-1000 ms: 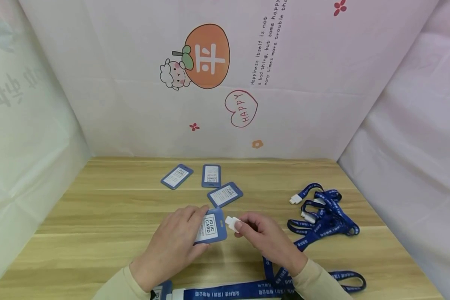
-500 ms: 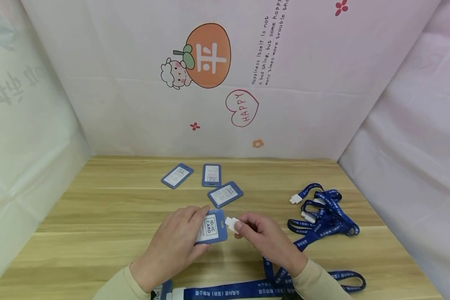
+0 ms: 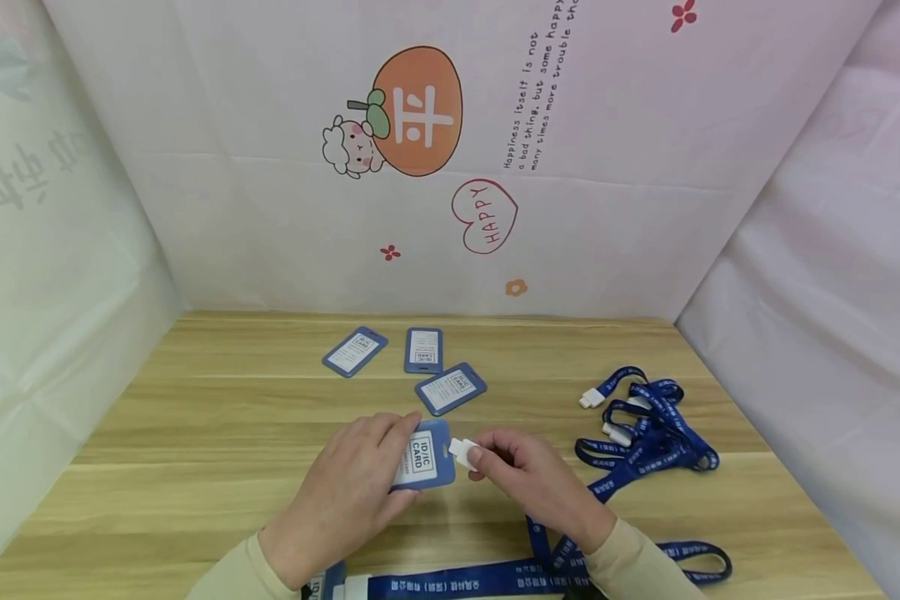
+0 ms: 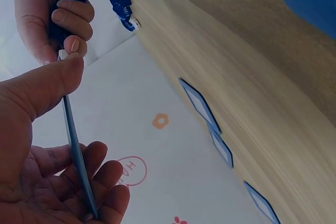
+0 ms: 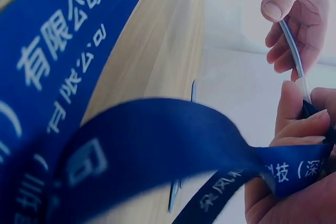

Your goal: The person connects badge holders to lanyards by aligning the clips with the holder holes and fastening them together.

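My left hand [image 3: 348,496] holds a blue ID card holder [image 3: 423,457] by its sides, with its slotted end pointing right. Seen edge-on in the left wrist view, the card holder [image 4: 76,153] runs between thumb and fingers. The right hand [image 3: 536,483] pinches the white plastic clip [image 3: 463,453] of a blue lanyard between thumb and curled fingers. The clip's tip overlaps the holder's edge right at the slot. In the right wrist view, the printed lanyard strap [image 5: 152,150] loops out from the right hand across the foreground.
Three more card holders lie at the back: left [image 3: 355,352], middle [image 3: 423,350] and front [image 3: 451,389]. Tangled blue lanyards [image 3: 656,429] with white clips are on the right. Along the near edge lies a lanyard strap [image 3: 450,583], its white clip beside another card holder [image 3: 330,581].
The card holder has shifted very slightly right and the white clip slightly left, so the clip's tip now overlaps the holder's slotted edge. Both grips stay the same.
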Demonstrator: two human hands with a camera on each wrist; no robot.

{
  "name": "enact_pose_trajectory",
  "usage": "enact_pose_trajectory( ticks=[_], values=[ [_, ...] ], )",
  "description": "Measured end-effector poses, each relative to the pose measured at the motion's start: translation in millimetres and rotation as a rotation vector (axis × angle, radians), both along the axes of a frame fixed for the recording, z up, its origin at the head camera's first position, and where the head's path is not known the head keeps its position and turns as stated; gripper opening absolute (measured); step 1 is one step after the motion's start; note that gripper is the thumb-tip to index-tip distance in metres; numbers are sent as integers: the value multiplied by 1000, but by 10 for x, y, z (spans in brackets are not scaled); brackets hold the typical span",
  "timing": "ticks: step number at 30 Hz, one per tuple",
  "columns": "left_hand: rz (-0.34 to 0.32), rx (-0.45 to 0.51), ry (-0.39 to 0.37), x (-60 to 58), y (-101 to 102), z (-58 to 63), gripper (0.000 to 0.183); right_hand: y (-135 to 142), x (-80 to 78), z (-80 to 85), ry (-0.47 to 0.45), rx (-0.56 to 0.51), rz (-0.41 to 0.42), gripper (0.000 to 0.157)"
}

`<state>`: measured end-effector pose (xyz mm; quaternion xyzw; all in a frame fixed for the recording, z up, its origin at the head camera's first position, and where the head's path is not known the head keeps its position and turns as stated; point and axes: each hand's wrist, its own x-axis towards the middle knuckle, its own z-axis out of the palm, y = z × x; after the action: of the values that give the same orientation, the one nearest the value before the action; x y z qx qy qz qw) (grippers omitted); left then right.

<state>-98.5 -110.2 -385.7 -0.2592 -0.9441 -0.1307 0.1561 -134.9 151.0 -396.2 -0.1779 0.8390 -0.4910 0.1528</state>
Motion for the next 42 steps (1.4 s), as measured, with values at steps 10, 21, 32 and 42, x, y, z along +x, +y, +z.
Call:
enact_pose_trajectory(
  ticks=[10, 21, 32, 42],
  values=[
    [-16, -16, 6, 20, -5, 7, 82, -6, 6, 28, -17, 20, -7, 34],
    [-39, -37, 42, 35, -12, 11, 84, -10, 10, 42, -23, 31, 2, 33],
    [-51, -24, 56, 62, -6, 37, 84, -5, 18, 79, -33, 25, 36, 34],
    [-63, -27, 80, 74, -3, 41, 83, 14, 20, 118, -22, 35, 73, 34]
  ],
)
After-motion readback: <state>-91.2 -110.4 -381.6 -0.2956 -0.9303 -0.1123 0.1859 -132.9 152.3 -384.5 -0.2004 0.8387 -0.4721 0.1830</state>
